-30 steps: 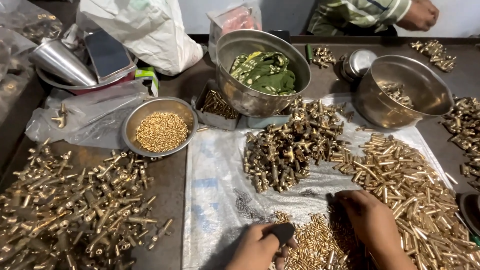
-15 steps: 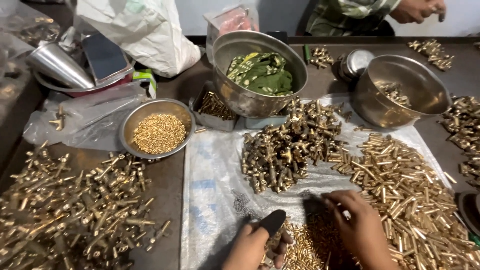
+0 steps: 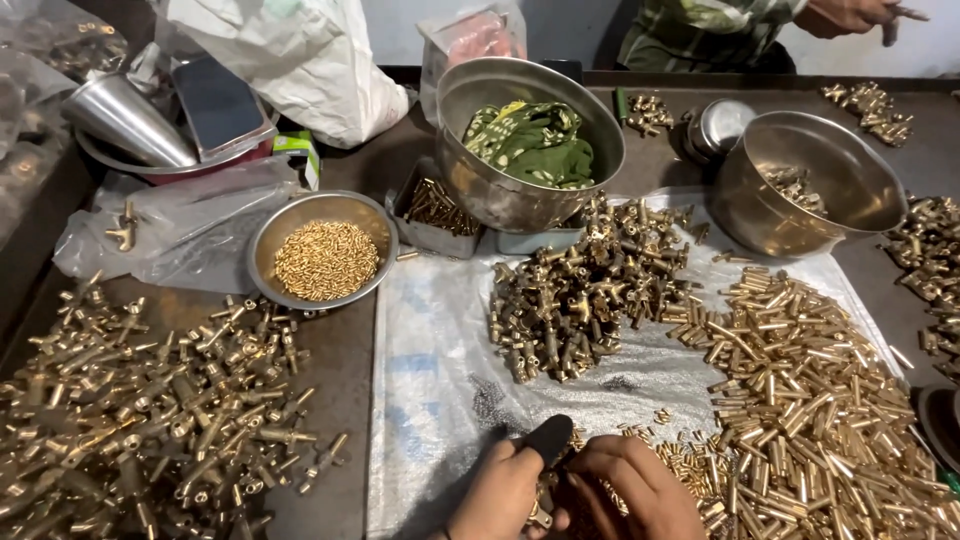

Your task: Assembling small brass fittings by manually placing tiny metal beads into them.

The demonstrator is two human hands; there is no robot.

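Note:
My left hand [image 3: 502,495] is at the bottom centre, closed around a tool with a black handle [image 3: 548,438] that sticks up from the fist. My right hand [image 3: 632,483] is right beside it, fingers curled against a small brass part [image 3: 541,512] held between the two hands. Both hands hover over a white plastic sheet [image 3: 430,390], just left of a spread of brass tubes [image 3: 810,400]. Above the hands lies a heap of T-shaped brass fittings [image 3: 575,290].
A large pile of brass fittings [image 3: 150,400] covers the left side. A small steel bowl of tiny brass pieces [image 3: 322,258], a big steel bowl with green cloth [image 3: 530,145] and another steel bowl [image 3: 810,180] stand behind. Another person [image 3: 760,25] sits across the table.
My right hand has pulled back from the brass tubes to meet my left hand. The black-handled tool has risen more upright. The view has shifted a little lower.

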